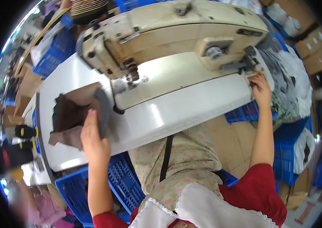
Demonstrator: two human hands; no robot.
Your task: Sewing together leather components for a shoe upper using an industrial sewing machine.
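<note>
A cream sewing machine [164, 45] stands across the white table [145, 117]. Left of its needle area lies a folded brown piece with a dark grey band [103, 108], perhaps a sewn bag or cap part; its exact kind cannot be told. My left hand [94, 138] grips its near side, fingers reaching over the band. At the table's right end, below the machine's handwheel side, my right hand [261, 89] has its fingers curled round something small by the table edge. What it holds is mostly hidden.
Grey and white cloth [292, 76] is heaped to the right, above a blue crate [290, 148]. Another blue crate [125, 178] stands under the table's front edge. At the far left is a blue bin [56, 49]. Another person's pink clothing [47, 209] shows lower left.
</note>
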